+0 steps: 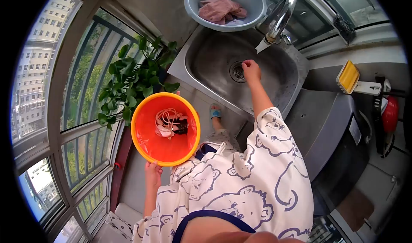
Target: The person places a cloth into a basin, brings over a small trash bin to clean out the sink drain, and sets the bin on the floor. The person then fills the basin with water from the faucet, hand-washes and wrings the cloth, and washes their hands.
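My left hand (153, 173) grips the lower edge of an orange trash bin (166, 157), which is tilted so that I look into it. Inside lie a pale tangled cord (169, 118) and some dark and pinkish bits. Over the metal sink (206, 65), my right hand (252, 70) hangs beside the drain (237, 71) with its fingers pinched together. Whatever they may hold is too small or hidden to make out. A chrome faucet (281, 17) arches just above that hand.
On the sink's back edge stands a grey-blue basin (193, 11) with a pink cloth (221, 10) in it. A leafy plant (133, 84) grows at the left by the windows. To the right are a grey counter (309, 123) and a yellow soap holder (349, 76).
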`<state>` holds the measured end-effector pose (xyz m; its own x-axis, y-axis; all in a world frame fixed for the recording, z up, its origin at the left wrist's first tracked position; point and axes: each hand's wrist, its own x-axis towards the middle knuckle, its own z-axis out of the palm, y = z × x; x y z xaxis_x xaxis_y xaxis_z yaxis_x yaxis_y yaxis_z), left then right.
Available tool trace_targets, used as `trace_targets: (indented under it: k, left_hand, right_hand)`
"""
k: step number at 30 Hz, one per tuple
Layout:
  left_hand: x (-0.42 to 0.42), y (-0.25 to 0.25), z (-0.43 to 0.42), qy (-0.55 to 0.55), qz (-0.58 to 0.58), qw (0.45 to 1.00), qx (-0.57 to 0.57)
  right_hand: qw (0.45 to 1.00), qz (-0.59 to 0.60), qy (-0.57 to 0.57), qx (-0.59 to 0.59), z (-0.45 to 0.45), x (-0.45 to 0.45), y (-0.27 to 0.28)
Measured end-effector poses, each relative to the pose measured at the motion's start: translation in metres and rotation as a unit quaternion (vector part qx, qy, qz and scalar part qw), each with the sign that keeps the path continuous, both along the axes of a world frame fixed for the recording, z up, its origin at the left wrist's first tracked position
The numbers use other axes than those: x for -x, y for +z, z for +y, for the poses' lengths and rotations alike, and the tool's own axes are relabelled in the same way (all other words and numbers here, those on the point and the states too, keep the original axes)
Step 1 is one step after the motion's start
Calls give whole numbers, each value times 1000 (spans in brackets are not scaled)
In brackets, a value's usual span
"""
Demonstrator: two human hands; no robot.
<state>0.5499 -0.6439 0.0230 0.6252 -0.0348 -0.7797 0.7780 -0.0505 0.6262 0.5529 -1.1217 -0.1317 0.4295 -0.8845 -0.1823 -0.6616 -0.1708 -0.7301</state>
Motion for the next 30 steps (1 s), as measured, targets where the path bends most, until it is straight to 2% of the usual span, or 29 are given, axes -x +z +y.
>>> trace_targets:
  k: [2,5,8,10,12,13,15,16,18,19,21,23,25,27,30]
  left_hand:
    - [-2,10,-18,15,-14,1000,-11]
    - [-6,19,-34,29,-1,999,-14]
    - [-8,14,-37,30,-7,999,-9]
    - [-8,14,-33,10,-22,1000,6]
    - [-11,18,-37,9,-20,1000,-6]
    - [-12,21,-38,4,-21,1000,-13]
    - [-10,19,-33,-2,-17,1000,-4]
    - [-12,20,-33,-13,-15,1000,9]
    - [-14,23,-34,-15,-14,1000,-1]
    - [-15,24,-35,-19,-12,1000,-7]
    - [-12,21,-34,-23,-8,1000,-11]
    - [-15,20,-37,-27,-6,1000,-11]
    - [-14,20,-39,-18,-7,1000,-21]
    - [-15,19,-39,-22,-6,1000,-17]
    - [-15,18,-40,-31,-11,999,-17]
  right_hand:
    - [999,34,31,6,-18,-23,-16]
    - [992,44,81,82,-41,-51,-49]
    - [992,76,77,72,-52,-76,-60]
    - [986,119,111,23,-55,-84,-60]
    - [977,144,94,129,-57,-97,-71]
    - [977,145,99,122,-59,-102,-73]
    - [967,230,102,38,-64,-103,-78]
    - [967,229,106,32,-66,-103,-84]
    - [985,104,82,107,-64,-102,-84]
    - [986,104,83,103,-63,-104,-79]
    - [972,186,127,61,-58,-105,-67]
    - [950,137,273,62,-32,-101,-70]
    - [934,75,347,27,12,-93,-59]
    - [905,-6,423,46,41,-93,-54]
    - [893,18,449,18,70,-100,-59]
